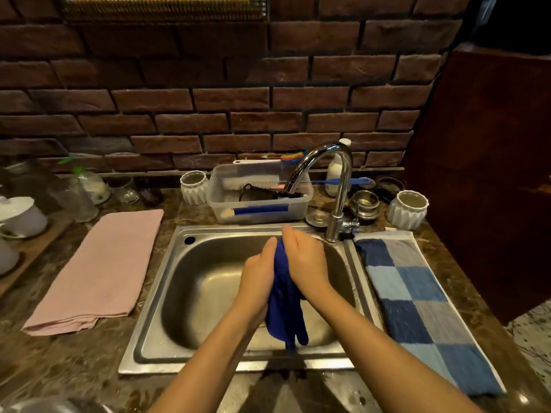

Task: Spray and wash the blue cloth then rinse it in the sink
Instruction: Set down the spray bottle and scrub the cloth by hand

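A dark blue cloth [284, 305] hangs bunched between my two hands over the steel sink [208, 281]. My left hand [258, 277] presses against its left side and my right hand [307, 263] against its right side, palms facing each other, the cloth squeezed between them. The cloth's lower end dangles near the sink's front rim. The chrome faucet [337, 186] arches over the sink's back right; no water stream is visible. A clear spray bottle with a green nozzle [76, 192] stands at the back left.
A pink folded towel [101, 272] lies left of the sink, and a blue checked towel [417, 296] lies to its right. Behind the sink stand a clear plastic tub [259, 201] of utensils, two white ribbed cups [194, 186] [408, 208] and a white bottle [335, 171].
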Demonstrator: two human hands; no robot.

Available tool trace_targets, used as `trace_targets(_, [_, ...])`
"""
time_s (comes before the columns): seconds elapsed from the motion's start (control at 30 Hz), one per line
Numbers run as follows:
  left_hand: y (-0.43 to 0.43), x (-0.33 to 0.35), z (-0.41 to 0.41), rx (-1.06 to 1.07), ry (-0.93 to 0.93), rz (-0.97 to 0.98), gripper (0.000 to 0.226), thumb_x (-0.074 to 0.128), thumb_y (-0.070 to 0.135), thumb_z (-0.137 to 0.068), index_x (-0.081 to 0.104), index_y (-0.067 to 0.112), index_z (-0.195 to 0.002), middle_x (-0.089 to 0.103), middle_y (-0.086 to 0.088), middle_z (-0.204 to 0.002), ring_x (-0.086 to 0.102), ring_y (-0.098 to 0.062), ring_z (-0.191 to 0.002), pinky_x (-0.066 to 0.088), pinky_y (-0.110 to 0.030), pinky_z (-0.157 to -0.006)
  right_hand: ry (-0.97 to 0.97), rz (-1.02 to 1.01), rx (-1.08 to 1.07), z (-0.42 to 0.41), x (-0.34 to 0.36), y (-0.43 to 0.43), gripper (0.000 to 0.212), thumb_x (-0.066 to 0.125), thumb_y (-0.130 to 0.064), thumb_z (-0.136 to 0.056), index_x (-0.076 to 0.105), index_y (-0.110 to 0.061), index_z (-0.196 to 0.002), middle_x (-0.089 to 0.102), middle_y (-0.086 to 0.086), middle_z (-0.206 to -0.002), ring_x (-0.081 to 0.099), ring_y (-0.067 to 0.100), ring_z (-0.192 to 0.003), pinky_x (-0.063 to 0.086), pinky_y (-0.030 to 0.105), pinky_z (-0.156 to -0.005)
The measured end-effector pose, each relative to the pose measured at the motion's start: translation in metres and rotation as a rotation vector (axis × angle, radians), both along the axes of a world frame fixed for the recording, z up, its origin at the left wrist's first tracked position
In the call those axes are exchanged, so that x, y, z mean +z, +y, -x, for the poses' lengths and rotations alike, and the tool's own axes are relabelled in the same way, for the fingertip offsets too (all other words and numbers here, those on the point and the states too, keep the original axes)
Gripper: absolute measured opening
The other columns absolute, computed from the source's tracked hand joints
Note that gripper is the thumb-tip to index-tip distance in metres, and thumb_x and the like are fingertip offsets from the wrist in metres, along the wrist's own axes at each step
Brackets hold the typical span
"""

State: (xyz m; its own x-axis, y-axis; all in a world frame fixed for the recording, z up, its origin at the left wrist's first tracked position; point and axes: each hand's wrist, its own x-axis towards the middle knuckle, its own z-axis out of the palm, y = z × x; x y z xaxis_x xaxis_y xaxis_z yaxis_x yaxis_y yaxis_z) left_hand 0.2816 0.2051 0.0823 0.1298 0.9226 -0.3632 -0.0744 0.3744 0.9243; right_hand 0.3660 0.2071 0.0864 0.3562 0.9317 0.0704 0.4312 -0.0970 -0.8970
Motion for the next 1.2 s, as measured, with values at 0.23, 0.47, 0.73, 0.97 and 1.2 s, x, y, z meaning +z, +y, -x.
trace_targets(0.23, [0.010, -0.006, -0.005, 0.054, -0.149, 0.080, 0.039, 0.047, 0.033, -0.095, 0.058, 0.016, -0.062, 0.056, 0.004, -0.046, 0.054, -0.011, -0.050, 0.043, -0.026, -0.055, -0.175, 0.026, -0.063, 0.009, -0.010, 0.001, 0.044, 0.032, -0.034, -0.098, 0.050, -0.018, -0.063, 0.054, -0.001, -0.061, 0.053, 0.014, -0.060, 0.038, 0.027, -0.054])
trace_targets(0.47, [0.004, -0.006, -0.018, -0.046, -0.217, 0.095, 0.030, 0.049, 0.035, -0.094, 0.069, 0.012, -0.095, 0.072, -0.008, -0.088, 0.068, -0.018, -0.082, 0.052, -0.030, -0.073, 0.298, 0.071, 0.098, -0.029, -0.028, 0.032, 0.034, 0.041, -0.027, -0.097, 0.051, -0.021, -0.065, 0.051, -0.003, -0.067, 0.048, 0.010, -0.065, 0.042, 0.024, -0.066])
trace_targets(0.73, [0.018, -0.015, 0.002, -0.062, -0.412, 0.246, 0.056, 0.038, 0.053, -0.093, 0.068, 0.006, -0.095, 0.074, -0.011, -0.078, 0.072, -0.020, -0.070, 0.052, -0.035, -0.070, -0.029, 0.017, 0.523, -0.040, -0.019, -0.011, 0.036, 0.052, -0.042, -0.088, 0.046, -0.036, -0.124, 0.056, -0.011, -0.119, 0.053, -0.001, -0.106, 0.041, 0.010, -0.086])
trace_targets(0.97, [0.024, -0.008, 0.026, -0.430, -0.089, 0.119, 0.027, 0.059, 0.038, -0.087, 0.071, 0.014, -0.090, 0.073, -0.009, -0.088, 0.070, -0.018, -0.078, 0.058, -0.029, -0.075, 0.011, -0.044, 0.405, -0.065, -0.031, 0.004, 0.019, 0.048, -0.023, -0.094, 0.059, -0.030, -0.108, 0.063, -0.012, -0.107, 0.055, 0.000, -0.101, 0.042, 0.013, -0.086])
trace_targets(1.2, [0.032, -0.013, 0.058, -0.664, 0.498, -0.308, 0.022, 0.047, 0.034, -0.095, 0.062, 0.017, -0.097, 0.059, 0.002, -0.099, 0.057, -0.014, -0.091, 0.043, -0.027, -0.081, -0.071, 0.046, 0.484, -0.070, -0.030, 0.006, 0.024, 0.037, -0.025, -0.098, 0.060, -0.028, -0.106, 0.064, -0.006, -0.102, 0.058, 0.008, -0.097, 0.043, 0.023, -0.085])
